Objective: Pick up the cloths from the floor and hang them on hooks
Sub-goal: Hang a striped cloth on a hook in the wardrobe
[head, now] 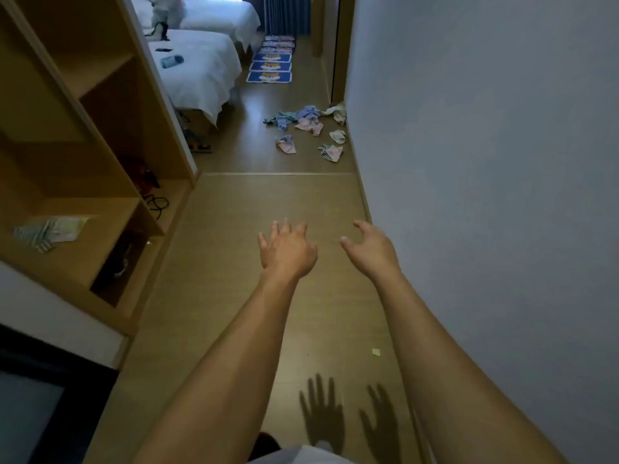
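Pale wood made up the shelves along the left side, and a folded striped cloth lay on a lower shelf there, with dark cables in the bay behind it. Beyond the shelves stood two beds in white sheets, and blue mats lay in a row on the floor past the foot of the nearer bed. Both bare forearms reached forward over the brown floor, low in the view. The left hand was held palm down, its fingers spread wide and slightly curled, holding nothing and touching nothing. Just beside it, apart by a small gap, the right hand was turned thumb-inward with the thumb and fingers parted in a loose, wide curve; it too was empty and touched nothing, close to the grey wall on the right. The shadows of both hands fell on the floor nearer the body, fingers splayed. The cloths lay well ahead of the hands, beyond a seam in the floor, scattered in a loose heap against the foot of the wall: blue, pink, white and striped pieces, some crumpled together and a few lying singly nearer the camera. A small yellowish scrap lay on the floor between the forearms.
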The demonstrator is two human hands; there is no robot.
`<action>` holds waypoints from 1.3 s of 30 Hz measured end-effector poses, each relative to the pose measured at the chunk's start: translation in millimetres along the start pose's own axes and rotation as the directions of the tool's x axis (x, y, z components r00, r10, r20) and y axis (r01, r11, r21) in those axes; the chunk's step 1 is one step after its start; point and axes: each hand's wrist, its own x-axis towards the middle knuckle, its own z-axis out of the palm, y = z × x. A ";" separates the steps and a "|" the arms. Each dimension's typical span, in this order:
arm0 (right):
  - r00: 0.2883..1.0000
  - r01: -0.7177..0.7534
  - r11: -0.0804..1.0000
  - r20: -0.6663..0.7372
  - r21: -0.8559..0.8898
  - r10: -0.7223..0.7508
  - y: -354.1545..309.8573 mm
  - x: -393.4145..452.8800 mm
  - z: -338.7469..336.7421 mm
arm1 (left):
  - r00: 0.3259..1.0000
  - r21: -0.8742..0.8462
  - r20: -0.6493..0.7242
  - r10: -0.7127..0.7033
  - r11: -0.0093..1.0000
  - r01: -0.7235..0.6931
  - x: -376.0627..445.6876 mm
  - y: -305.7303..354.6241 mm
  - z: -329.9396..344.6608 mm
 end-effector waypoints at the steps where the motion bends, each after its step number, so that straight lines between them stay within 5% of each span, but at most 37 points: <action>1: 1.000 -0.008 1.000 -0.002 0.001 0.008 0.4 1.8 0.0 | 1.000 0.014 0.009 -0.005 1.000 0.005 0.0 0.3 -1.8; 12: 1.000 -0.011 0.999 0.009 -0.039 0.011 5.2 56.6 12.7 | 1.000 -0.008 -0.031 0.000 1.000 0.000 62.1 -7.2 -7.1; 39: 0.991 -0.134 0.989 -0.014 -0.068 0.134 -113.9 360.8 76.9 | 0.990 0.012 0.061 0.124 0.992 -0.125 406.9 -59.5 -43.7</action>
